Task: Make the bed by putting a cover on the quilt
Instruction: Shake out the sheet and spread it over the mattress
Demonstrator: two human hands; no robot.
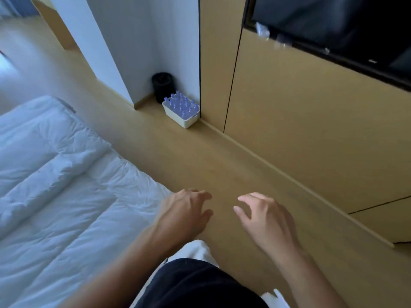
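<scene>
A white quilt (55,174) lies rumpled and partly folded over on the bed at the left, its edge reaching the bed's corner near my left hand. My left hand (184,212) hovers over the bed's corner with fingers spread and relaxed, holding nothing. My right hand (264,221) hangs over the wooden floor to the right of it, fingers loosely bent and empty. The two hands are a short gap apart. No separate cover can be told apart from the white bedding.
A wooden floor aisle (200,156) runs between the bed and a wood-panelled wall (300,130) carrying a black TV (344,25). In the far corner stand a black bin (162,85) and a white crate of water bottles (181,111). My dark shorts show at the bottom.
</scene>
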